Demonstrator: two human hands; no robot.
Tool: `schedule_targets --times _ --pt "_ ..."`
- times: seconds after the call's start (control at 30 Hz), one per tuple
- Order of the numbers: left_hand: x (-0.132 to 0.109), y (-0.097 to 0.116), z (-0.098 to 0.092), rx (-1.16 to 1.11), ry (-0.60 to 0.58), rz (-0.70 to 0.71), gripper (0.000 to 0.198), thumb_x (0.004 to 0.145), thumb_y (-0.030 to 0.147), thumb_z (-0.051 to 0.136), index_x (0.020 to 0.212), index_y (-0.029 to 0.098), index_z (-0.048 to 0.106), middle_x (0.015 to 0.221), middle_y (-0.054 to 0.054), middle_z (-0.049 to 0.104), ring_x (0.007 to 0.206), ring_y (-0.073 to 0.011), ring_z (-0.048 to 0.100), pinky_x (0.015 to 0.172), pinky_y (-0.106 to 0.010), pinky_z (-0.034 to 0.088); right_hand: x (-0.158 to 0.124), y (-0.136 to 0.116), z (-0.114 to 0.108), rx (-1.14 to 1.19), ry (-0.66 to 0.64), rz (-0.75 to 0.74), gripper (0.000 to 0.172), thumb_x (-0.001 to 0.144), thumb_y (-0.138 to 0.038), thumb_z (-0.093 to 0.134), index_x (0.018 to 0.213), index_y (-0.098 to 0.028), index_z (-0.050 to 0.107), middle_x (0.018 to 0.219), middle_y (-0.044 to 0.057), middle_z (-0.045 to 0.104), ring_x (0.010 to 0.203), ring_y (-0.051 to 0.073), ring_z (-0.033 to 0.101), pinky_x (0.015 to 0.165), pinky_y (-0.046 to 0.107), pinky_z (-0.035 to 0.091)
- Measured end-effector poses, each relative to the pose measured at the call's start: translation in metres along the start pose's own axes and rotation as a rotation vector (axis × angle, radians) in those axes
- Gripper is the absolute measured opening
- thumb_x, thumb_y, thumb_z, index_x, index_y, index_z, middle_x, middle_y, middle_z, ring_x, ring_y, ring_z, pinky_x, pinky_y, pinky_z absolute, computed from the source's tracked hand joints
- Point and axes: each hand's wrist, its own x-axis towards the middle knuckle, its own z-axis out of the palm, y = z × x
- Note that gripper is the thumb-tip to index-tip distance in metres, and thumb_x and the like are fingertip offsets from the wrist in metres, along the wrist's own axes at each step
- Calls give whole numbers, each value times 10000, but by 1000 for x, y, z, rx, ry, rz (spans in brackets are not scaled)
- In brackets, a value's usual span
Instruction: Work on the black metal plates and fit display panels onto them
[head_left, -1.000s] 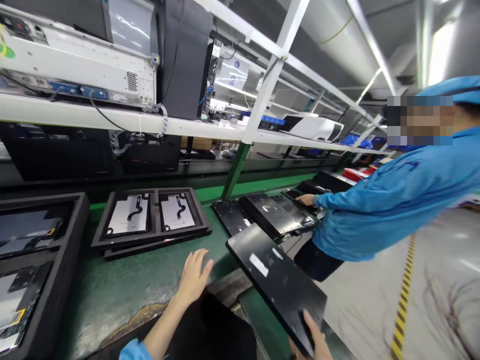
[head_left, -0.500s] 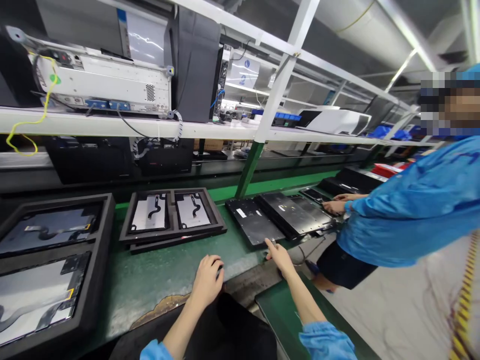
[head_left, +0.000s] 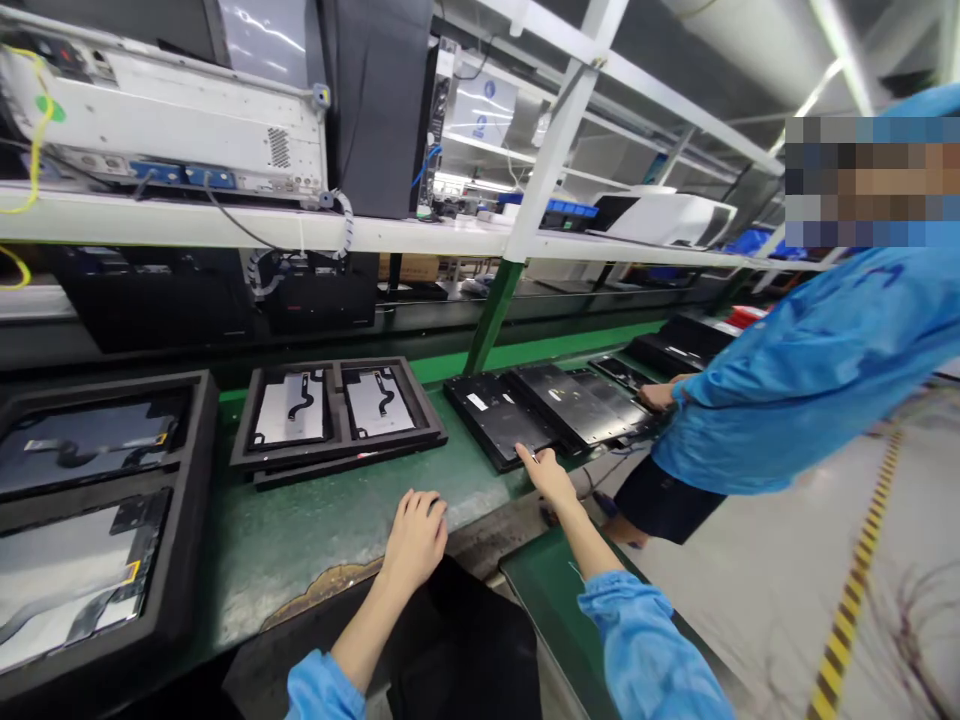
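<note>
My left hand (head_left: pixel 415 535) rests palm down on the edge of the green belt (head_left: pixel 315 530), fingers curled a little, with nothing in it. My right hand (head_left: pixel 547 473) reaches forward with its fingers stretched out, and the fingertips touch the near edge of a flat black panel (head_left: pixel 499 415) on the belt. More black panels (head_left: pixel 581 400) lie overlapped to its right. A black foam tray (head_left: pixel 337 415) with two grey parts sits farther left.
A co-worker in a blue coat (head_left: pixel 810 370) stands on the right with a hand (head_left: pixel 660 395) on the panels. A larger black tray (head_left: pixel 97 510) fills the near left. Above the belt, a white shelf (head_left: pixel 225 235) carries equipment boxes. A green post (head_left: pixel 491 315) rises behind the panels.
One second ago my right hand held a black panel off the belt's edge; now the hand is empty and touches a panel lying on the belt. My left hand has barely moved.
</note>
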Motion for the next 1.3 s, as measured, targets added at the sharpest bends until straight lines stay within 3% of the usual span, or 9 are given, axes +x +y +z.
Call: schedule_targets --times 0.13,0.3,0.47,0.63,0.83,1.0,1.17,1.3 --pt "1 1 0 24 -9 10 255 1066 190 622 1313 245 662 1406 -60 714 1318 -260 649 1325 -530 426 -25 -17 -5 -130 71 -95 842 1002 -870 355 1447 -184 556 1381 289 649 1186 467 684 992 581 483" --pt "2 6 -5 91 -47 17 229 1081 238 602 1297 220 679 1416 -84 711 1341 -269 630 1316 -506 420 -32 -25 -8 -275 71 -222 985 874 -977 524 1582 -295 581 1500 229 535 1211 470 701 1039 580 519" --pt "0 6 -5 142 -93 37 261 1099 287 574 1311 198 696 1447 -100 693 1350 -268 617 1314 -490 397 -30 -13 3 -348 82 -153 1109 820 -1060 482 1705 -391 459 1555 251 544 1307 524 666 1061 642 516" --pt "0 6 -7 183 -87 35 276 1113 277 532 1294 181 716 1430 -112 694 1329 -276 615 1299 -491 400 -37 -22 9 -381 20 -66 1183 827 -1095 331 1779 -395 280 1603 312 540 1450 554 579 1116 671 472" --pt "0 9 -10 215 -84 50 267 1100 295 567 1272 180 736 1404 -120 703 1282 -270 634 1280 -490 423 -44 -33 11 -413 17 -70 1228 848 -1026 501 1783 -258 292 1550 357 586 1429 555 608 1126 642 500" --pt "-2 9 -12 223 -119 56 299 1102 285 557 1324 172 722 1437 -132 689 1324 -288 619 1307 -510 394 -35 -31 15 -431 26 -61 1163 875 -961 575 1754 -238 337 1458 356 667 1362 536 663 1097 636 510" --pt "-1 6 -10 140 -149 37 342 1114 261 526 1384 158 710 1503 -152 669 1406 -294 586 1343 -517 352 -29 -27 25 -471 36 -67 1121 939 -940 475 1757 -198 279 1384 420 665 1335 554 674 996 601 507" --pt "-17 14 -17 87 -133 17 352 1105 266 549 1391 168 728 1585 -146 649 1506 -291 552 1364 -529 348 -52 -19 18 -493 46 -60 1120 953 -949 354 1751 -168 258 1297 417 696 1265 571 714 923 646 526"
